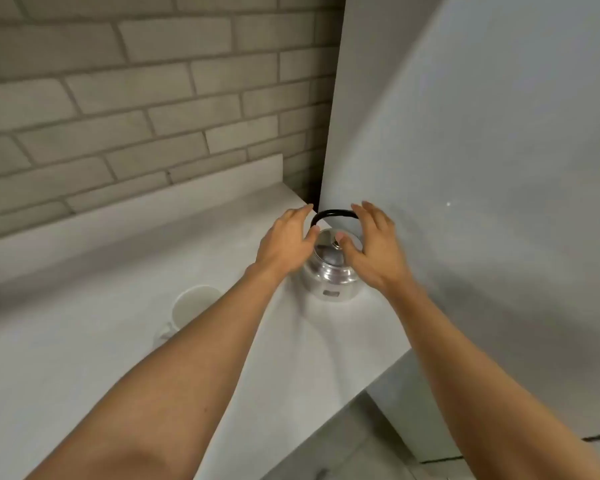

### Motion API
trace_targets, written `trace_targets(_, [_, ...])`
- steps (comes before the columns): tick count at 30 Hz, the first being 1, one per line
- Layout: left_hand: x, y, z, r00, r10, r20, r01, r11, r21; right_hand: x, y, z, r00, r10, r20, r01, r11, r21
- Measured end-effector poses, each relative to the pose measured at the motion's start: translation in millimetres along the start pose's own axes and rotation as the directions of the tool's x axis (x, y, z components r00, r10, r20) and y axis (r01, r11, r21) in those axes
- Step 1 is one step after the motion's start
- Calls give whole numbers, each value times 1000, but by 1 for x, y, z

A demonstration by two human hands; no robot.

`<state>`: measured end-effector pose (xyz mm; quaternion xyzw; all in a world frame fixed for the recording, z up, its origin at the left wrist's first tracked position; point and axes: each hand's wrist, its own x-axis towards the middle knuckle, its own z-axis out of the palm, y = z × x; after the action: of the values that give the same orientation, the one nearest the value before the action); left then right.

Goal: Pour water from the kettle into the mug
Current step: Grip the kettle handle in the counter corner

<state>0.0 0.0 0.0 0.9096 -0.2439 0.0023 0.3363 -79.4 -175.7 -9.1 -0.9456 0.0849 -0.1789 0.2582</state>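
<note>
Both my hands hover spread, gripping nothing: left hand [286, 242] and right hand [374, 247] flank the kettle [329, 275] between them; the mug [193, 306] sits under my left forearm.

Both bare forearms stretched forward, left hand [286, 242] and right hand [374, 245] side by side with a gap between, palms facing each other, fingers spread and loosely curved, gripping nothing
</note>
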Motion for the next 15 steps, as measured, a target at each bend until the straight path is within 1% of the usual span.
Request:
trace_targets(1, [2,0,0,1000,5,2,-5,1000,-31,2,1,1,1000,5,-14,-5,1000,16])
trace_targets(3, [16,4,10,1000,-25,9,25,997,-76,19,15,2,1000,21,23,-22,999,34])
trace_targets(7, [36,6,17,995,-65,80,74,991,-114,41,31,12,991,11,134,-22,996,82])
trace_targets(10, [44,1,18,993,-1,120,12,996,-93,52,39,15,985,-54,166,39,995,97])
trace_targets(12, [42,-3,17,992,51,113,-41,995,-91,58,41,14,982,-98,162,82,991,105])
trace_targets(15, [37,-6,16,992,98,84,-91,992,-89,68,41,10,968,-153,200,141,987,75])
